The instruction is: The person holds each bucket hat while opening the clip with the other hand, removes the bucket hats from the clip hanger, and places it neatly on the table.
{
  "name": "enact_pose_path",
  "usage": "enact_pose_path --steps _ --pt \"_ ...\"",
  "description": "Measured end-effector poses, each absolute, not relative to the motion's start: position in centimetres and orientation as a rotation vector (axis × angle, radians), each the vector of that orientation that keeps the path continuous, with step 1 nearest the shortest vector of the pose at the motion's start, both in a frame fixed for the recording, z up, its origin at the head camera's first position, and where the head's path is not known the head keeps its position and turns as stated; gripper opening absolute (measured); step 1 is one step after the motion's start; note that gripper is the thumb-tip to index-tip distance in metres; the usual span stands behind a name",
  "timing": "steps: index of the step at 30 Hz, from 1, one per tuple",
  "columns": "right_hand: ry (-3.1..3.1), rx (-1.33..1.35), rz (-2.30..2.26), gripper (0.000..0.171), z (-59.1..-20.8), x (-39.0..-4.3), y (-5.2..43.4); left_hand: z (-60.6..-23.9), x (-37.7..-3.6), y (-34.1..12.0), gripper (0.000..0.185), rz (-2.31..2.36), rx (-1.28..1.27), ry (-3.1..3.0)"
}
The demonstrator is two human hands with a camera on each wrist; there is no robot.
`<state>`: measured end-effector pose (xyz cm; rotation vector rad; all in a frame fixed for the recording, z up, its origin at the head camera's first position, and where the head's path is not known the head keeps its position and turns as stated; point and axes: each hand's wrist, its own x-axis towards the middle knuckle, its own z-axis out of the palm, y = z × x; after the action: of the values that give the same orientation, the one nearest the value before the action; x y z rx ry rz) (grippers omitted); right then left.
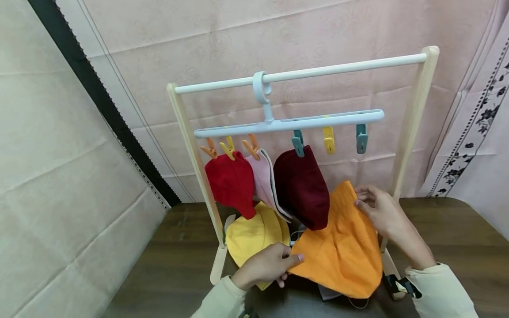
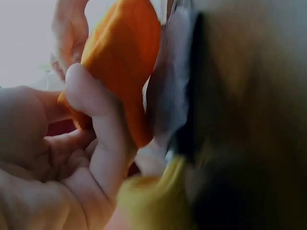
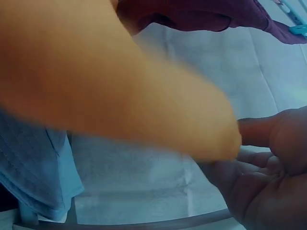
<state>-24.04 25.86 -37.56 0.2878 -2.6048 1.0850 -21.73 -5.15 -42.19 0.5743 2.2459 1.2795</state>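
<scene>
An orange cloth piece (image 1: 338, 247) is stretched between both hands in front of the hanger (image 1: 290, 126). My left hand (image 1: 267, 265) pinches its lower left corner, the thumb on top; in the left wrist view the orange fabric (image 2: 122, 52) rises above that thumb. My right hand (image 1: 383, 214) pinches its upper right corner, beside the rack's right post. A dark red cloth piece (image 1: 300, 187) hangs from a teal clip (image 1: 298, 143), partly overlapping the orange one. Toward the right end of the hanger, a yellow clip (image 1: 329, 140) and another teal clip (image 1: 361, 139) hold nothing.
The light blue hanger hooks over the rack's top bar (image 1: 342, 68). Clipped on its left half are a red cloth (image 1: 232, 181) and a pink cloth (image 1: 264, 176). A yellow cloth (image 1: 254, 232) sits low behind the left hand. Wooden posts (image 1: 413, 119) stand on the brown table (image 1: 167, 274).
</scene>
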Motion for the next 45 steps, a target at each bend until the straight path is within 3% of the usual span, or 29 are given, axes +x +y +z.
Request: enact_pose_path --steps 8,13,25,33,45 --pt "-2.791 0.251 0.989 0.056 -37.2 -23.7 26.1 -39.8 -23.8 -7.8 0.058 1.019 0.629 2.457" --pt "-2.886 0.261 1.033 0.063 -37.1 -23.6 25.8 -39.0 -24.9 -9.4 0.057 0.988 0.667 2.460" --pt "-2.977 0.283 1.258 0.044 -37.5 -23.6 25.7 -38.7 -27.5 -12.5 0.055 0.987 0.610 2.525" --pt "-3.084 0.281 1.057 0.027 -39.0 -24.1 25.7 -39.8 -28.3 -13.1 0.052 0.904 0.415 2.539" --pt "-3.132 0.356 0.537 0.021 -40.8 -24.0 25.0 -40.9 -28.1 -11.5 0.039 0.542 0.288 2.850"
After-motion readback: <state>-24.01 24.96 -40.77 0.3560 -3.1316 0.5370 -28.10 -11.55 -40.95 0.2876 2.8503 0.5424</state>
